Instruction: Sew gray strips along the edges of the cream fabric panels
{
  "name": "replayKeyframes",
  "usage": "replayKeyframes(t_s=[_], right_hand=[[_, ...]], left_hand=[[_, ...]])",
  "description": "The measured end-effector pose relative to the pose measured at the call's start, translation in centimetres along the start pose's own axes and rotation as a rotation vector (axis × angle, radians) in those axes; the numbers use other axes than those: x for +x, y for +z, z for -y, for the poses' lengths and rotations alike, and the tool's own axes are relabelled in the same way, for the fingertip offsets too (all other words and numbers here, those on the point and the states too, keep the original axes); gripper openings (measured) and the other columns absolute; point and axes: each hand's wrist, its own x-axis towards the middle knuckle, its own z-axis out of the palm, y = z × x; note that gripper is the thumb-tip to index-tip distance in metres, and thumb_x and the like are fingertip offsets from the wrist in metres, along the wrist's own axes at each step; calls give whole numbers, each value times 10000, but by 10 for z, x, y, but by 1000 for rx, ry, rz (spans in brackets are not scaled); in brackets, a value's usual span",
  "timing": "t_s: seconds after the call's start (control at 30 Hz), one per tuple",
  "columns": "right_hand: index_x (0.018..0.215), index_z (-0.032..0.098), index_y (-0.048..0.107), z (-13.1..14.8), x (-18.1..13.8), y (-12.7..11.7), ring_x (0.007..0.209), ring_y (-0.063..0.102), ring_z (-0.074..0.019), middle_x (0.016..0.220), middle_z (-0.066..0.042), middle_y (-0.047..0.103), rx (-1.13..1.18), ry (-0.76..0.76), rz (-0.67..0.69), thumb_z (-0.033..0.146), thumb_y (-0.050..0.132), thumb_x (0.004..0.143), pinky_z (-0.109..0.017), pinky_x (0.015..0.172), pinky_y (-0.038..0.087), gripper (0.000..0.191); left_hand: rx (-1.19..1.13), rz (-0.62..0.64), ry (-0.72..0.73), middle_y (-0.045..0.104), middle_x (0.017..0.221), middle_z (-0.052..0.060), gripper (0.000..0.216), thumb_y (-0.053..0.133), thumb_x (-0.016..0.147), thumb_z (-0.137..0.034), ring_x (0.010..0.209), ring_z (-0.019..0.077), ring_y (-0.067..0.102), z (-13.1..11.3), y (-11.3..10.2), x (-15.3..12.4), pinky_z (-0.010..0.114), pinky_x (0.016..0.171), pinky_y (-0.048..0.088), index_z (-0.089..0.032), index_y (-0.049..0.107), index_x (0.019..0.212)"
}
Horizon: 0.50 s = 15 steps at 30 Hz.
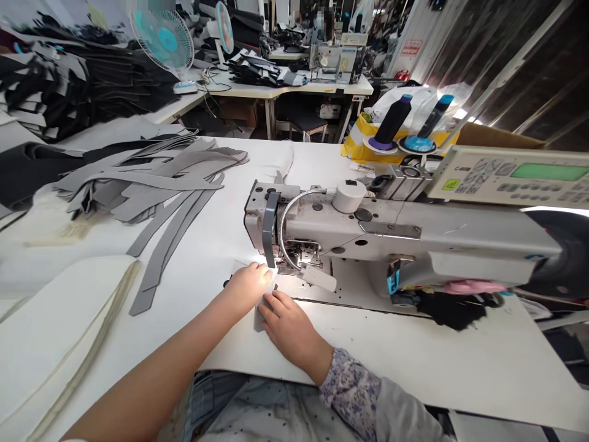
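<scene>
A grey fabric piece (259,319) lies on the white table in front of the sewing machine (317,221), partly hidden by both hands. My left hand (248,287) is beside the needle area under the machine head, its fingers closed on the far part of the piece in the lamp's bright glare. Nearer to me, my right hand (292,328) rests with its fingers stretched out and apart, the fingertips on the piece's right edge. A small gooseneck lamp (317,276) bends down from the machine, just beyond the right hand.
Grey fabric strips (175,184) are heaped to the left, some reaching toward the hands. White sheets (59,325) lie front left. Thread cones (393,120) and a control panel (510,175) stand behind the machine. Black scraps (453,310) lie at its right. A fan (163,40) stands at the back.
</scene>
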Motion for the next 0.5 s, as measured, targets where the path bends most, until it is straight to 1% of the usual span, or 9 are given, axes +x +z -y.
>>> replayKeyframes(t_s=[0.13,0.2,0.33,0.5], right_hand=[[1143,94,629,1,0,0,1171,502,-283,1250,-143,589,2,-1,-29,235,675,863,-392,1021,446,317],[1119,106,635,2,0,0,1176,499,-286,1242,-137,593,-1,4,-20,234,674,865,-396,1020,447,287],[1101,122,633,1,2,0,1162,513,-279,1227,-140,595,-2,12,7,243,657,881,-405,999,457,252],[1135,112,631,-4,6,5,1120,524,-273,1235,-140,586,-6,19,-11,241,643,889,-396,991,456,278]], left_hand=[[42,-29,59,607,1076,114,451,531,752,-8,970,247,559,1,-6,-14,306,690,408,-163,555,1175],[30,-52,79,614,1068,102,449,483,794,-14,965,230,560,5,-4,-16,306,720,410,-176,537,1209],[-22,-80,85,627,1008,86,400,418,839,-27,908,210,564,12,4,-9,309,740,406,-185,557,1179],[0,-111,37,608,912,88,309,406,842,-13,864,220,557,8,8,-4,321,721,384,-177,591,1027]])
